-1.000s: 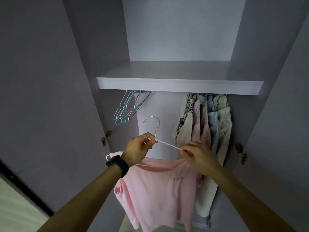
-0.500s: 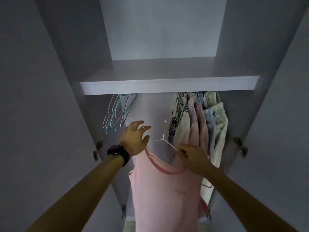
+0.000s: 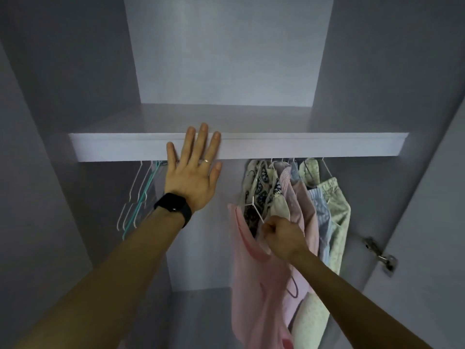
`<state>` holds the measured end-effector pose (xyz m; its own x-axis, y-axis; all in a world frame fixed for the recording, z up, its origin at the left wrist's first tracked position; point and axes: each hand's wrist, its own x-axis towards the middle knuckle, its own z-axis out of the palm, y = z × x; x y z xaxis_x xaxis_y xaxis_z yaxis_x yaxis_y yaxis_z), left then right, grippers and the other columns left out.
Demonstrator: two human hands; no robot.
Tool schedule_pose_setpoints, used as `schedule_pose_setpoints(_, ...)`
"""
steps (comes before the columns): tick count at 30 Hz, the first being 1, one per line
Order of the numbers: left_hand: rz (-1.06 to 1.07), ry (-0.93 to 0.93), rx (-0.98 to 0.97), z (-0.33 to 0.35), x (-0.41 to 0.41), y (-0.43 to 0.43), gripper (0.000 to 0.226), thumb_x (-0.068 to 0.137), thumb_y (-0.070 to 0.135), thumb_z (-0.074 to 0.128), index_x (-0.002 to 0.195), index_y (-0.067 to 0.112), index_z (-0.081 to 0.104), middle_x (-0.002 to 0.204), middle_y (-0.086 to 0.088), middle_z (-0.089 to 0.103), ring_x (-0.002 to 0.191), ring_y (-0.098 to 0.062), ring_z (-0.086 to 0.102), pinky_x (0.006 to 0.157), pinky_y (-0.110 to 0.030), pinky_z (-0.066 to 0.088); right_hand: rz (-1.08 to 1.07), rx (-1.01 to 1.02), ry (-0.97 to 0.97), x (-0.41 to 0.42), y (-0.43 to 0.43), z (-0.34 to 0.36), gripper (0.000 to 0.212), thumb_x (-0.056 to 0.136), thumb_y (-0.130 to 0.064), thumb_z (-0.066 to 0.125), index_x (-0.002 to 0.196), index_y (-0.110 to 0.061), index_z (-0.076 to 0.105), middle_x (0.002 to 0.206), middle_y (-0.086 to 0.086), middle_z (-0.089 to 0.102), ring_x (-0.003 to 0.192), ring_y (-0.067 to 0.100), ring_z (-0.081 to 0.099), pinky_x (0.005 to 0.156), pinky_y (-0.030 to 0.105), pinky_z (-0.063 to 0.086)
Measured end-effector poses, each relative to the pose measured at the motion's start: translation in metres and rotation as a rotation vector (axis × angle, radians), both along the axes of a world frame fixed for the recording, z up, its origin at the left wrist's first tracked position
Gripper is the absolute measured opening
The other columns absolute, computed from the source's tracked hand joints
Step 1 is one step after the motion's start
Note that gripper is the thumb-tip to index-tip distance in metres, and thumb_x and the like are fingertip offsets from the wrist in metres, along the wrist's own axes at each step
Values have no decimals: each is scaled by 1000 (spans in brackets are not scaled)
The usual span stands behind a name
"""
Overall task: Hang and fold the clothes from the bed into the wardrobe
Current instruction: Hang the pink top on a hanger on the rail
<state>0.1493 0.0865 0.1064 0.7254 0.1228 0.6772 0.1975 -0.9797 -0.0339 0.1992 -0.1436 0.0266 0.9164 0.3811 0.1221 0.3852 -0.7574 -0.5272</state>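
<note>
Head view: left hand (image 3: 192,170) flat and wide, fingers straight and spread, laid over the front edge of the wardrobe shelf (image 3: 302,147); ring (image 3: 206,161) on one finger, black smartwatch (image 3: 173,206) on the wrist. Right hand (image 3: 283,239) is a closed fist below the shelf, gripping the white wire hanger (image 3: 255,210) by its arm, which slopes down-right into the fist. Hook end is lost among the garments, so I cannot tell if it is on the rail. Pink T-shirt (image 3: 254,285) hangs from that hanger, long axis vertical, neckline up, hem running off the bottom edge. It sits just left of the hung clothes (image 3: 302,197), touching them. Empty hangers (image 3: 141,197) hang far left, white and teal. Door hinge (image 3: 380,253) at right.
</note>
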Motion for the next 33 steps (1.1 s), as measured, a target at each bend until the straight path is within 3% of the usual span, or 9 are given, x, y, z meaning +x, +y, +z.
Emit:
schedule_pose_setpoints(4,3,-188,64,-19,28,9,64,105,50,16,158,29,-13,165,1,-22,151,-23,-22,118,-61,-12,-53,93,-50,32,22,-34,16,95,-16,52,99,-14,67,102,11,72,100,34,65,74,26,43)
schedule_pose_setpoints(11,25,-383,164,-30,48,19,62,104,46,16,159,29,-7,168,-2,-4,154,-26,-8,118,-62,-4,-147,109,-254,90,49,-49,11,94,-17,52,87,-15,60,95,13,73,95,36,66,75,30,48)
schedule_pose_setpoints(15,0,-442,162,-33,52,21,59,105,43,15,159,31,-7,168,0,-3,154,-24,-8,118,-62,-4,-211,112,-348,119,62,-22,22,92,-16,52,103,-11,71,106,16,72,104,38,65,89,38,53)
schedule_pose_setpoints(20,2,-477,148,-35,58,20,59,106,43,16,158,32,-9,168,0,-3,154,-24,-9,119,-62,-3,-279,52,-387,151,83,6,26,93,-22,53,104,-8,72,109,20,71,107,39,64,92,38,51)
schedule_pose_setpoints(26,-8,-457,158,-36,58,21,59,106,42,18,159,33,-6,168,-1,0,154,-25,-6,119,-63,-1,-270,8,-296,179,102,0,33,99,-27,48,107,-4,70,116,21,69,110,36,64,92,36,51)
schedule_pose_setpoints(30,-15,-411,108,-33,55,20,58,107,42,20,159,35,-5,168,3,-3,154,-22,-11,119,-60,-8,-251,-69,-269,170,99,-10,23,93,-17,52,103,-6,71,105,17,72,102,34,69,84,34,54)
schedule_pose_setpoints(33,-12,-357,55,-33,49,18,59,107,40,24,159,35,-3,166,6,-10,153,-19,-15,118,-58,-13,-213,-90,-200,146,90,0,26,91,-21,53,106,-7,69,107,18,71,103,36,67,86,38,55)
